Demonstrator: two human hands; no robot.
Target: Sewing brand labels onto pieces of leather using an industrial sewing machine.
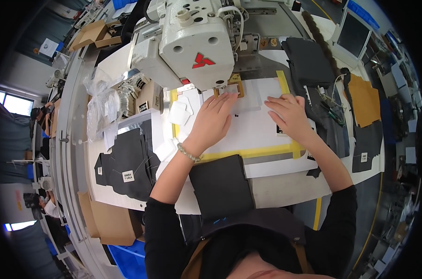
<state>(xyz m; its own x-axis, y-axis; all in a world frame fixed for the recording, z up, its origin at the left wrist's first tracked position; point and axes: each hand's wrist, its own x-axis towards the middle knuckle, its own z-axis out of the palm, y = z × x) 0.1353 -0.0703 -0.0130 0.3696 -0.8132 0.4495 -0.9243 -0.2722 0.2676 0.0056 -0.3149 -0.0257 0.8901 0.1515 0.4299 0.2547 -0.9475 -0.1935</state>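
A white sheet [248,132] edged with yellow tape lies under the head of a white industrial sewing machine [197,51]. Flat on it, fingers stretched forward just below the needle area, rests my left hand [213,120]; it is open. Its fingertips touch or nearly touch a clear plastic piece [252,95] beside a brass-coloured frame [240,88]. My right hand [289,115] is open too, its fingers slightly bent and spread at the sheet's right side. A small black label [280,131] lies partly under that hand. The needle tip is hidden.
Left of the sheet are white square pieces [179,113], a box of labels [148,100], a plastic bag [101,104] and dark labelled fabric [127,160]. Folded dark fabric [222,186] lies in front. To the right are a dark stack [308,60], mustard fabric [363,100] and a monitor [355,32].
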